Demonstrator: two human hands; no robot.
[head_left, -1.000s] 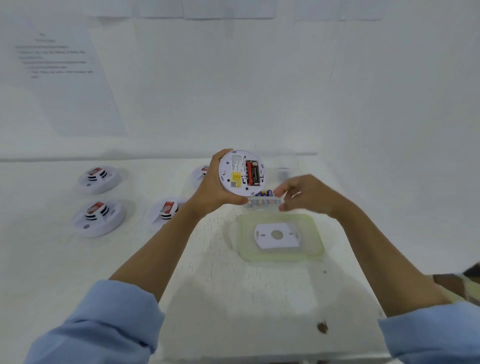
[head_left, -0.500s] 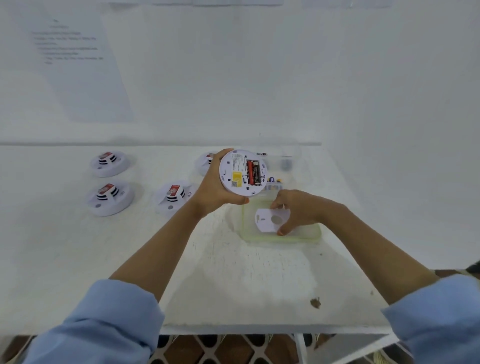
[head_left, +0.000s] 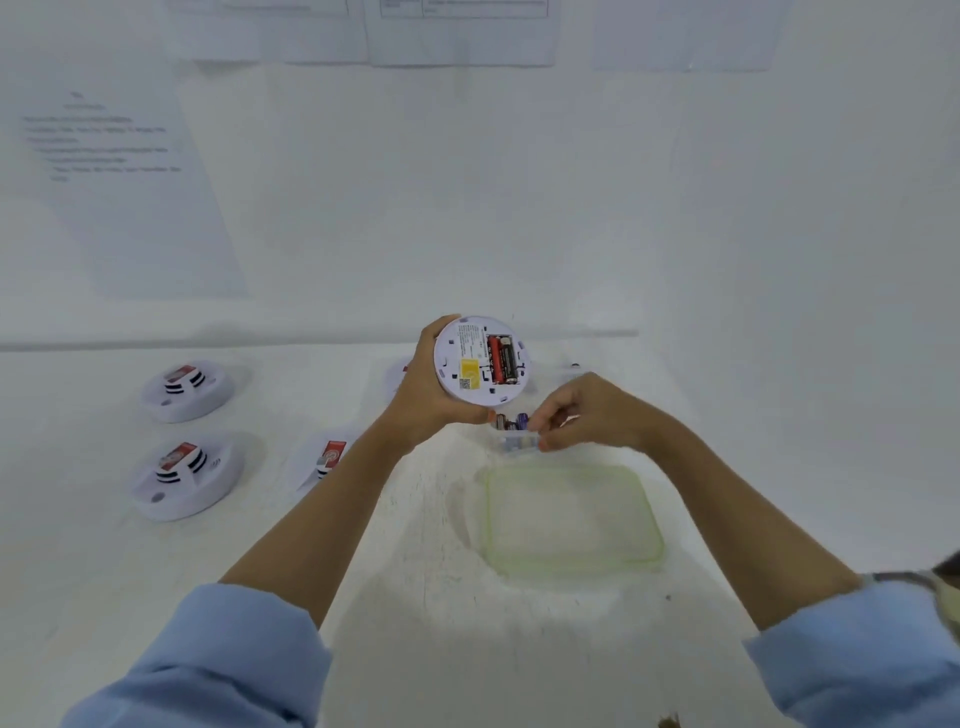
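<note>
My left hand (head_left: 421, 400) grips a round white smoke detector (head_left: 480, 364) by its rim, raised above the table with its back toward me. Its open compartment shows a red and a black battery (head_left: 501, 359). My right hand (head_left: 587, 415) is just right of and below it, fingers curled, pinching a pale flat piece that is mostly hidden, apparently the white cover plate. The fingertips sit at a small clear box of loose batteries (head_left: 511, 423). A green-rimmed clear lid (head_left: 649, 525) lies flat in front with nothing in it.
Three more smoke detectors (head_left: 184, 389) (head_left: 184, 475) (head_left: 324, 457) sit on the white table (head_left: 415, 623) to the left, and another (head_left: 397, 374) peeks out behind my left hand. Printed sheets hang on the wall behind. The table's front edge is near my sleeves.
My right hand went down to the white cover plate in the lid, then rose back to the battery box. The plate is gone from the lid. The left hand kept the detector up.
</note>
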